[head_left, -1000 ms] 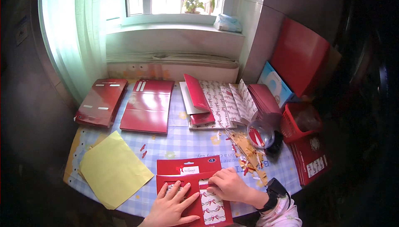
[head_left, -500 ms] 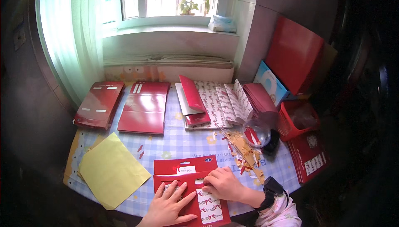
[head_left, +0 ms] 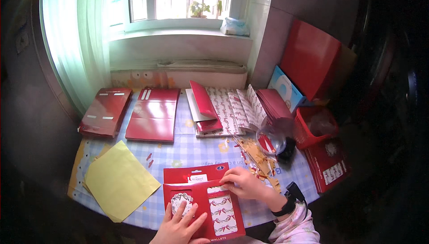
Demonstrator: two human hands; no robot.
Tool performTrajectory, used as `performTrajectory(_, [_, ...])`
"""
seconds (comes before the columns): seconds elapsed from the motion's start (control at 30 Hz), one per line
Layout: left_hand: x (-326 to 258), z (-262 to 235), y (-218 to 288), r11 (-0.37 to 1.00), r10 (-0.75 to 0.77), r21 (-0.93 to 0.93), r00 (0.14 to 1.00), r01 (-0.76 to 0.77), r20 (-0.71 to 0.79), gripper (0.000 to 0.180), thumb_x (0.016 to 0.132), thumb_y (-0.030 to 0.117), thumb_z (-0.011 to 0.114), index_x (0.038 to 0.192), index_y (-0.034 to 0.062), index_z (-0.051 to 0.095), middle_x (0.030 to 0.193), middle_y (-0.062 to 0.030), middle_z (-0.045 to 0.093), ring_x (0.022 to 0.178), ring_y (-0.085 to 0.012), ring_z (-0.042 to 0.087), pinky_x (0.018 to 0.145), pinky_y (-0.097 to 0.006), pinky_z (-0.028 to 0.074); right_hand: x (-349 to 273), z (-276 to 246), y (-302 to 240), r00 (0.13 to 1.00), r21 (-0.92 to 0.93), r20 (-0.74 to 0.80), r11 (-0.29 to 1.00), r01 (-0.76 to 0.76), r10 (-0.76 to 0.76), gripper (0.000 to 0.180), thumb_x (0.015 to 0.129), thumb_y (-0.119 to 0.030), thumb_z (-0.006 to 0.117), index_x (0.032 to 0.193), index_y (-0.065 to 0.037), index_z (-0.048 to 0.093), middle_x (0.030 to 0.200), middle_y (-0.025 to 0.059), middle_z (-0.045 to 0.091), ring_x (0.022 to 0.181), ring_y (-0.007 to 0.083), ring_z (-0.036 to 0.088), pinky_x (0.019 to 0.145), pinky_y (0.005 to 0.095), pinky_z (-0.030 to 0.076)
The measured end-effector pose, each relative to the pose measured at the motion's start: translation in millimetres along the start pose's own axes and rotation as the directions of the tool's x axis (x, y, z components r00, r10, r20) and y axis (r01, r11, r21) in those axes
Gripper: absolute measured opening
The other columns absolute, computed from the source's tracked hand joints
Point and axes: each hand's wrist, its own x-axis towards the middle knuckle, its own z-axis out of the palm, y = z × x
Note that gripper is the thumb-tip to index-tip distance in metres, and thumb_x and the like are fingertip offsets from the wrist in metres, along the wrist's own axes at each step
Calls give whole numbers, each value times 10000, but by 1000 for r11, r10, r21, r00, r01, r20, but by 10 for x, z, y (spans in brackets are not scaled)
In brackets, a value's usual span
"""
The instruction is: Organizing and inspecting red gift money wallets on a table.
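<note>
A red cardboard sleeve [head_left: 202,208] lies at the front of the table, its header flap [head_left: 178,175] with a hang hole and white label spread flat above the front panel. Through one cut-out shows an ornate white tag shape [head_left: 182,203]; through the tall one, white paper with red bows [head_left: 223,216]. My left hand [head_left: 178,226] lies open on the lower left of the panel, fingers spread. My right hand [head_left: 245,186] has thumb and fingers pinched at the panel's upper right edge, above the tall cut-out; the fingertips partly hide what they grip.
Yellow sheets [head_left: 120,181] lie at left. Red folded card stacks [head_left: 152,114] stand behind, beside bow-patterned sheets [head_left: 223,110]. Orange paper scraps [head_left: 259,159], a clear round container [head_left: 271,140], a red basket [head_left: 304,132] and red packets [head_left: 324,168] are at right.
My left hand has slid down, uncovering more of the tag cut-out. My right hand has shifted up to the panel's top edge. A red strip and patterned paper now show atop the tall cut-out.
</note>
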Motion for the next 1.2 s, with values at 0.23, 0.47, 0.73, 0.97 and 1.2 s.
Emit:
performTrajectory(0.23, [-200, 187, 82, 996, 83, 22, 996, -83, -18, 619, 767, 491, 653, 1285, 178, 524, 1390, -140, 422, 1303, -340, 365, 1059, -592, 232, -35, 28, -22, 980, -26, 143, 989, 144, -139, 214, 795, -222, 707, 957, -87, 667, 899, 71, 611, 900, 260, 575, 799, 374, 448])
performTrajectory(0.47, [-184, 245, 77, 997, 82, 2, 992, -82, -98, 564, 748, 482, 669, 1220, 186, 584, 1337, -139, 484, 1255, -346, 425, 1038, -578, 269, -59, 89, 19, 978, -47, 191, 995, 91, -80, 210, 771, -210, 713, 954, -115, 674, 900, 45, 620, 920, 226, 580, 820, 359, 413])
performTrajectory(0.73, [-182, 218, 83, 998, 70, 14, 993, -69, -98, 579, 740, 485, 675, 1229, 189, 580, 1338, -130, 488, 1252, -345, 428, 1033, -575, 278, -52, 100, 20, 975, -90, 208, 991, 98, -78, 187, 771, -215, 711, 934, -126, 686, 896, 13, 629, 914, 207, 586, 831, 351, 398])
performTrajectory(0.97, [-178, 173, 72, 996, 88, -11, 992, -89, -87, 626, 736, 506, 674, 1242, 152, 570, 1326, -144, 494, 1246, -329, 443, 1044, -582, 267, -21, -2, 32, 982, 23, 155, 994, 109, -111, 164, 798, -166, 689, 953, -112, 685, 916, 23, 636, 912, 220, 587, 827, 353, 416])
performTrajectory(1.2, [-296, 60, 28, 1000, -15, -26, 990, 11, -138, 700, 725, 515, 682, 1251, 72, 550, 1294, -157, 517, 1212, -359, 468, 1052, -550, 295, -13, -180, 45, 988, 50, 154, 999, -13, 5, 123, 807, -94, 660, 928, -78, 676, 911, 88, 612, 900, 265, 572, 800, 367, 435])
